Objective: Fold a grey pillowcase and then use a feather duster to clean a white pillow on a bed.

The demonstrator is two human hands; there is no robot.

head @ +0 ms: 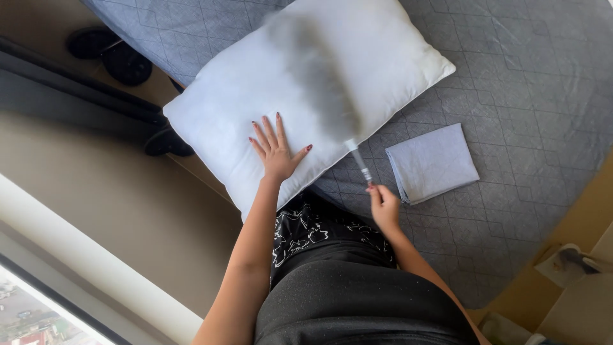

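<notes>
Grey quilted bed (536, 96) seen from above. White pillow (300, 89) laid near bed's left edge, long axis diagonal, low-left to upper-right, partly overhanging edge. Grey duster (316, 76), motion-blurred, laid across pillow, axis running up-left from handle. Folded grey cloth (433, 163) set apart on bed, toward its right edge. Left hand (276, 152) pressed flat on pillow, fingers spread. Right hand (384, 206) closed round duster handle, nearer the cloth.
</notes>
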